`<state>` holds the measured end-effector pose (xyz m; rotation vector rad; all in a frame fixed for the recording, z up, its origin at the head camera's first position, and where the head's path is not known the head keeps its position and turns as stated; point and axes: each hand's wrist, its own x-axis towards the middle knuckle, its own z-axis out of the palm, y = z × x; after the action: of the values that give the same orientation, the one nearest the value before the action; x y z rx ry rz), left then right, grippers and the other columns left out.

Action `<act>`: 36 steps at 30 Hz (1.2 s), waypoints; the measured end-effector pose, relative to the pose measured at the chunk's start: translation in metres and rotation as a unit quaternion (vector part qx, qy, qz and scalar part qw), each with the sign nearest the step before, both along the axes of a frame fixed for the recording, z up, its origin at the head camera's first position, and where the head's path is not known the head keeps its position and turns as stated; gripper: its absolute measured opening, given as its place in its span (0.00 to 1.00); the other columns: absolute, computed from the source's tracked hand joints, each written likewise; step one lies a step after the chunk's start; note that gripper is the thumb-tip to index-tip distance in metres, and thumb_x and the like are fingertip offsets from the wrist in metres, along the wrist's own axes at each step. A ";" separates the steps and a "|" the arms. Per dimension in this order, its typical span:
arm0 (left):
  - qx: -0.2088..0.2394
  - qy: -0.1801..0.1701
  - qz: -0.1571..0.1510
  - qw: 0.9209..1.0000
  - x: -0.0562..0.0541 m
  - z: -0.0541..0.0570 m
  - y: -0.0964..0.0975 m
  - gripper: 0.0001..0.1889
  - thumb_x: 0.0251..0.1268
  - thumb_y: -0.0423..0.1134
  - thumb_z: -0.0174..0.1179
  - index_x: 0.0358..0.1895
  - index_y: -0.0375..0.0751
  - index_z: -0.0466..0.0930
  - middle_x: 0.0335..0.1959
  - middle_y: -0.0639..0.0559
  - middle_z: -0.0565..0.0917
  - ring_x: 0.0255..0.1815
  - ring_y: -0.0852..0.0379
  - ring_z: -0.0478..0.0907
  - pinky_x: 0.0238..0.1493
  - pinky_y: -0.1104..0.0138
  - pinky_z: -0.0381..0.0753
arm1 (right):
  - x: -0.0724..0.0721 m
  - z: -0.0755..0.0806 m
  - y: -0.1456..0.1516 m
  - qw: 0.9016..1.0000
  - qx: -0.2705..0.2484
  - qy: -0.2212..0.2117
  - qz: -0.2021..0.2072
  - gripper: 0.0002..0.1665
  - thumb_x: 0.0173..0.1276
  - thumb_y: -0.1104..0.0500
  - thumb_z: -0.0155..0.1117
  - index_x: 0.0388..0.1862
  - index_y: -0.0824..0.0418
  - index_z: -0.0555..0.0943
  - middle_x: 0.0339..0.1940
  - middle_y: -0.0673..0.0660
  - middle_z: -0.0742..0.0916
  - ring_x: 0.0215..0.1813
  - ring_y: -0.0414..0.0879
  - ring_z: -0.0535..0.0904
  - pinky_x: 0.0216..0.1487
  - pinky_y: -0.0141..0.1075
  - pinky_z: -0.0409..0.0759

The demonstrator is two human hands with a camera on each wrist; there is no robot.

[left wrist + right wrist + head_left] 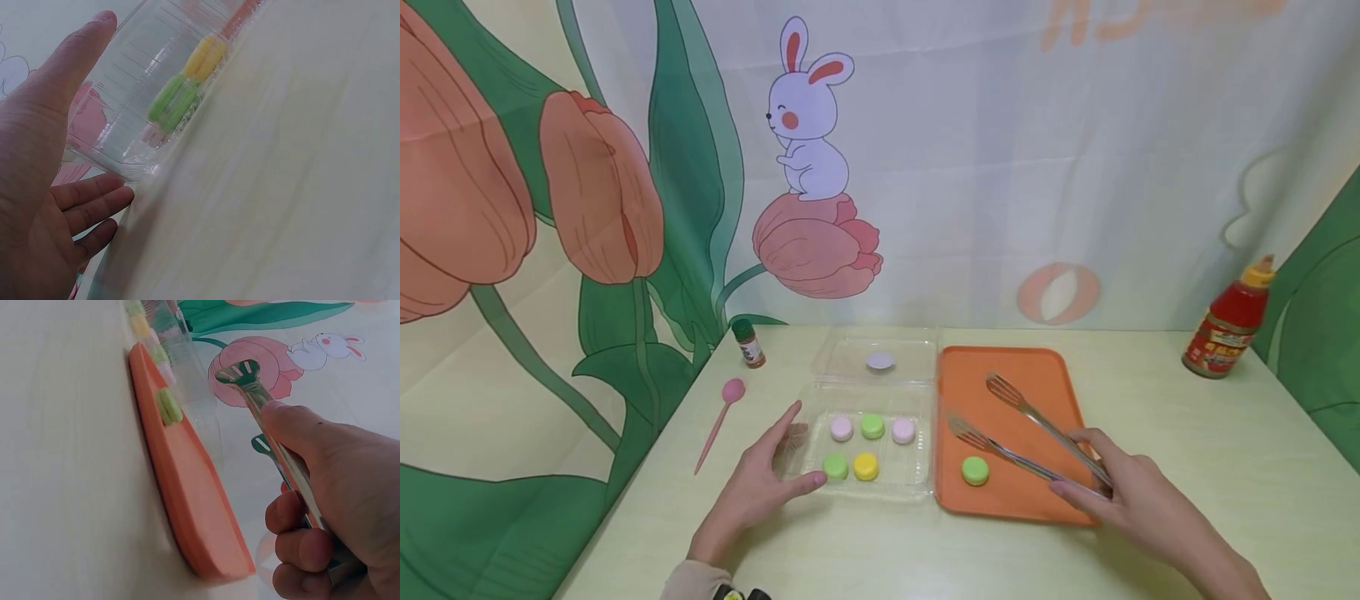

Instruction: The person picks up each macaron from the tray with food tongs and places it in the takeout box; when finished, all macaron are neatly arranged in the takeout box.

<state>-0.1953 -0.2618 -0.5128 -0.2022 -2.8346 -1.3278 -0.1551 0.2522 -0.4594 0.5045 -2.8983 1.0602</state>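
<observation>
My right hand point(1138, 492) grips a pair of metal tongs point(281, 450), whose two slotted ends stand spread apart above the orange tray point(1007, 375). Near the tray's front left lies one green macaron point(975, 471), close to the nearer tong end. To the left, my left hand point(760, 479) has its thumb and fingers spread at the left side of a clear plastic box point(895, 492) with its lid folded back. In the box sit several macarons: pink ones, green ones and a yellow macaron point(866, 467). The left wrist view shows the fingertips point(119, 194) right at the box's corner.
A pink spoon point(722, 421) and a small green-capped bottle point(748, 343) are on the table's left side. At the back right stands a red sauce bottle point(1227, 321) with a yellow cap. Behind the table hangs a printed curtain point(955, 167).
</observation>
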 end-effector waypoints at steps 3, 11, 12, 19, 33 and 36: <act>-0.002 0.002 -0.003 1.000 0.000 0.000 0.000 0.62 0.60 0.60 0.83 0.93 0.63 0.51 0.83 0.44 0.74 0.87 0.38 0.66 0.87 0.36 0.58 | 0.004 -0.005 0.005 1.000 0.008 -0.015 0.008 0.34 0.77 0.37 0.75 0.70 0.53 0.77 0.18 0.40 0.69 0.20 0.33 0.59 0.22 0.30 0.61; -0.003 0.004 -0.003 1.000 0.000 0.000 -0.001 0.62 0.60 0.59 0.84 0.93 0.63 0.51 0.83 0.44 0.74 0.87 0.38 0.66 0.87 0.37 0.59 | 0.004 -0.013 0.007 0.996 0.040 -0.070 0.049 0.29 0.75 0.34 0.75 0.61 0.52 0.80 0.21 0.42 0.71 0.22 0.34 0.63 0.24 0.30 0.63; -0.002 0.004 -0.003 1.000 0.000 0.000 -0.001 0.62 0.60 0.59 0.84 0.93 0.63 0.51 0.83 0.44 0.74 0.87 0.38 0.66 0.88 0.37 0.59 | 0.004 -0.014 0.007 0.995 0.043 -0.076 0.052 0.29 0.75 0.34 0.75 0.60 0.52 0.80 0.22 0.42 0.72 0.22 0.34 0.63 0.24 0.30 0.63; 0.003 0.000 -0.002 1.000 0.001 0.000 -0.001 0.62 0.60 0.59 0.84 0.93 0.65 0.51 0.83 0.44 0.74 0.87 0.38 0.66 0.88 0.37 0.58 | 0.005 -0.017 0.009 0.993 0.060 -0.089 0.058 0.26 0.77 0.35 0.74 0.57 0.52 0.83 0.23 0.42 0.75 0.24 0.34 0.67 0.25 0.31 0.67; 0.001 -0.001 0.000 1.000 0.001 0.001 0.000 0.62 0.60 0.59 0.84 0.93 0.66 0.51 0.83 0.44 0.74 0.87 0.38 0.65 0.87 0.37 0.58 | 0.004 -0.018 0.013 0.991 0.067 -0.080 0.082 0.20 0.80 0.37 0.71 0.52 0.51 0.86 0.26 0.40 0.78 0.27 0.33 0.71 0.28 0.31 0.71; 0.001 -0.004 0.001 1.000 0.001 0.001 0.001 0.62 0.60 0.60 0.84 0.93 0.66 0.51 0.84 0.44 0.74 0.87 0.38 0.65 0.87 0.37 0.58 | 0.004 -0.018 0.013 0.991 0.069 -0.081 0.085 0.20 0.80 0.38 0.71 0.52 0.52 0.86 0.27 0.40 0.78 0.28 0.33 0.71 0.29 0.31 0.71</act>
<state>-0.1941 -0.2613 -0.5115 -0.1940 -2.8385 -1.3341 -0.1509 0.2649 -0.4779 0.7156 -3.1360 0.9657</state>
